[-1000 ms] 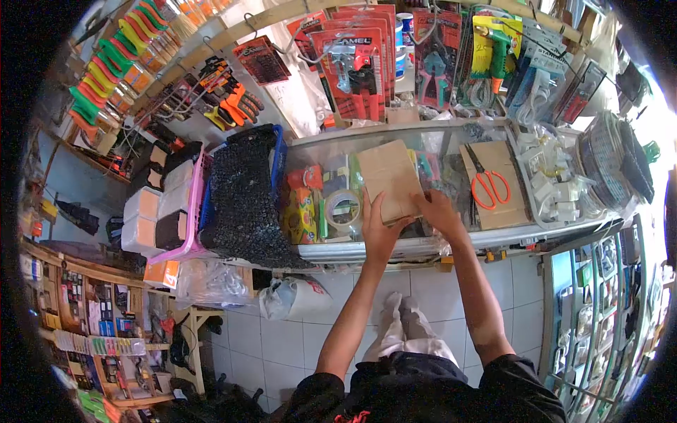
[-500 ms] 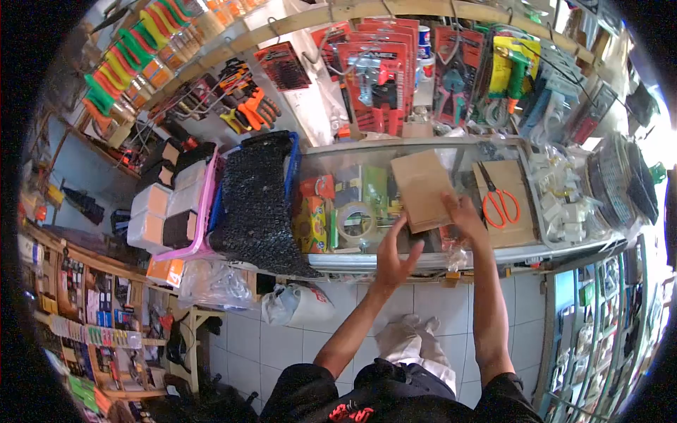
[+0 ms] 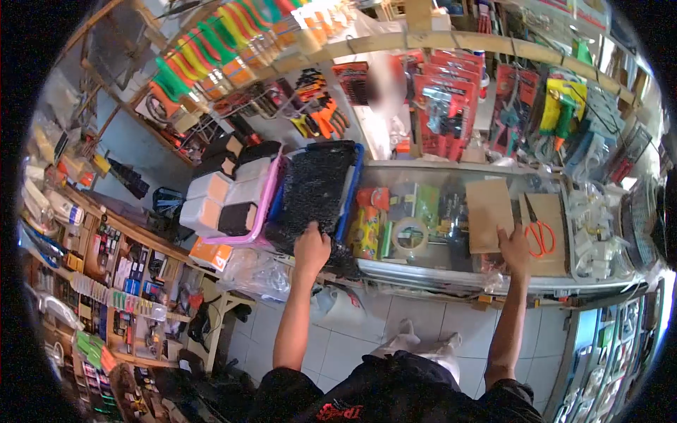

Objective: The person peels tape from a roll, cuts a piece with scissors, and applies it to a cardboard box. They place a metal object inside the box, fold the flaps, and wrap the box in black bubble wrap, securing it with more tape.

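Note:
My left hand (image 3: 312,248) is at the near edge of a sheet of black bubble wrap (image 3: 314,185) that drapes over a blue basket (image 3: 360,163). Its fingers are curled in on the wrap. A flat brown cardboard piece (image 3: 488,211) is over the glass counter, and my right hand (image 3: 515,248) grips its lower right edge, thumb on top. Just right of that hand, orange-handled scissors (image 3: 541,238) rest on another sheet of cardboard (image 3: 551,264). A roll of clear tape (image 3: 410,235) shows left of the cardboard piece.
Left of the wrap stands a pink basket (image 3: 271,190) with wrapped white and black blocks. The glass counter (image 3: 444,269) has a metal front edge. Packaged tools (image 3: 446,106) hang behind it. Plastic bags (image 3: 257,275) sit low at left; small bagged parts (image 3: 591,225) are at right.
My left hand has left the cardboard piece and moved left to the black bubble wrap. My right hand stays at the cardboard, which is now more upright in view. The view has turned left.

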A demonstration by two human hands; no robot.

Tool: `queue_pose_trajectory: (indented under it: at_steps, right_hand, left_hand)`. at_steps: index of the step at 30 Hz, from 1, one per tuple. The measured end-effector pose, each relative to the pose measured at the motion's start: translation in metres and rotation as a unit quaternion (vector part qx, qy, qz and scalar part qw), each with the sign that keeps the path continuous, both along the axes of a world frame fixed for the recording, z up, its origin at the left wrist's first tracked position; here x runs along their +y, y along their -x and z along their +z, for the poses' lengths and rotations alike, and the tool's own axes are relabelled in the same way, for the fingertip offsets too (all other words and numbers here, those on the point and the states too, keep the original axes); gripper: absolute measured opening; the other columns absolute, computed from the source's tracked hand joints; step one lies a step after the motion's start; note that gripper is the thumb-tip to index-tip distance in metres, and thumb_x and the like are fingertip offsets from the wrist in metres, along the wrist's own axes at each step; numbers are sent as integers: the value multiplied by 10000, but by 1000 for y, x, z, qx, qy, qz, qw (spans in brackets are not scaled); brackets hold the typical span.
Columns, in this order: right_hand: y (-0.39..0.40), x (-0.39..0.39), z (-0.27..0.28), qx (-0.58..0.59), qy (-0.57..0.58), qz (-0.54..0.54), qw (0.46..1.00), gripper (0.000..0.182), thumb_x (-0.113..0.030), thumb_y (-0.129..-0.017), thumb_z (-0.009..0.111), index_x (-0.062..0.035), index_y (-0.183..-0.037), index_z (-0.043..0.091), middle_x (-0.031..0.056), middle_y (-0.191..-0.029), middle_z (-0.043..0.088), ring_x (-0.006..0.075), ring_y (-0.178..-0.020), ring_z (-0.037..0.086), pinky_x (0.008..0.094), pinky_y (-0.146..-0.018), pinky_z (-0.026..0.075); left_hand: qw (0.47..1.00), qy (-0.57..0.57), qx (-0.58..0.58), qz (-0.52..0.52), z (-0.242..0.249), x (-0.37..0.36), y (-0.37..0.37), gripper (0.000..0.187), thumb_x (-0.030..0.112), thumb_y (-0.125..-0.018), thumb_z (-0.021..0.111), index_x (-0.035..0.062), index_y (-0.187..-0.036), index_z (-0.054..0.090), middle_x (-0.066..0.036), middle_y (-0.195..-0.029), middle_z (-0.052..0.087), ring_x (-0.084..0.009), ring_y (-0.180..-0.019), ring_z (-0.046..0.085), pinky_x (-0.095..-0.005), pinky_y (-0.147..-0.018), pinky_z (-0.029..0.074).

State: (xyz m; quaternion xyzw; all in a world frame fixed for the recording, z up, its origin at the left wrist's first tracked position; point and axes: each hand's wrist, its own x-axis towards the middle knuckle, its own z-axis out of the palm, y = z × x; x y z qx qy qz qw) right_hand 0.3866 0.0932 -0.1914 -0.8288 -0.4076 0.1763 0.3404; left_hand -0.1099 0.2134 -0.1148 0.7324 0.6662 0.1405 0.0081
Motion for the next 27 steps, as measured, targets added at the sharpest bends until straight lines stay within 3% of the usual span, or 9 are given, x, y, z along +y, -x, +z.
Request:
queue_pose_trajectory:
  at_steps: [3,7,10,12,14,15,21,24,27]
  right_hand:
    - [28,2,8,-131,0,-74,989,624,-445,-938,676,18,-1325,520,379,-1280,557,543,-1221,523,631,-1016,413]
    - [89,23,56,-298,-190,-81,932,605,-333,-949,703,0,-1413,503,288,-1376,541,479,-1209,542,577,-1036,424]
    - [175,43,111,-62,-298,107,946,494,-291,-966,690,-6,-1350,566,252,-1311,604,412,-1181,587,507,-1017,461]
    - [220,63,94,-152,-352,234,894,428,-317,-1000,667,-3,-1284,611,223,-1202,657,340,-1120,619,442,-978,489]
    - [277,78,99,205,-165,333,905,447,-383,-1016,657,-9,-1259,628,186,-1169,664,276,-1133,600,431,-997,481]
    - [296,81,118,239,-61,363,899,481,-405,-1011,665,-15,-1288,613,180,-1154,669,273,-1114,607,423,-1007,481]
    - [321,141,86,231,-49,356,904,625,-371,-962,725,28,-1395,515,148,-1206,688,279,-1058,630,420,-998,483]
    - [288,140,68,325,-47,279,902,473,-253,-966,700,72,-1295,603,164,-1186,704,219,-1056,643,366,-938,494]
    - [249,107,93,406,-25,211,889,437,-216,-961,702,57,-1292,616,128,-1157,722,225,-980,669,368,-914,511]
  left_hand:
    - [998,-39,-25,-47,6,-11,-3,239,277,-939,682,76,-811,671,-177,-829,706,-393,-858,699,-526,-836,517]
    - [973,-169,-136,-73,9,-13,6,183,220,-956,690,45,-912,717,-164,-902,737,-390,-853,707,-481,-765,542]
    - [919,-211,-327,-60,12,-17,23,150,150,-962,675,14,-981,736,-182,-966,756,-377,-906,724,-440,-794,557]
    - [892,-176,-416,-21,17,-16,32,142,103,-960,661,-3,-1016,739,-188,-994,763,-365,-921,733,-414,-805,562]
    - [886,-191,-414,-82,13,-16,34,132,110,-958,679,-10,-986,724,-162,-957,765,-334,-889,735,-405,-808,556]
    - [887,-190,-406,-114,10,-19,30,134,119,-958,688,-6,-992,724,-153,-965,764,-330,-911,732,-410,-835,551]
    - [889,-186,-272,-319,-13,-34,8,320,193,-961,698,101,-1265,659,-139,-1389,614,-342,-1372,518,-570,-1147,333]
    - [925,-256,-213,-184,4,-29,35,415,318,-999,646,105,-1354,617,-151,-1469,551,-396,-1414,450,-624,-1172,268]
    - [974,-171,-113,-99,-28,-8,83,618,440,-1001,617,125,-1517,486,-185,-1527,489,-398,-1450,400,-662,-1169,245]
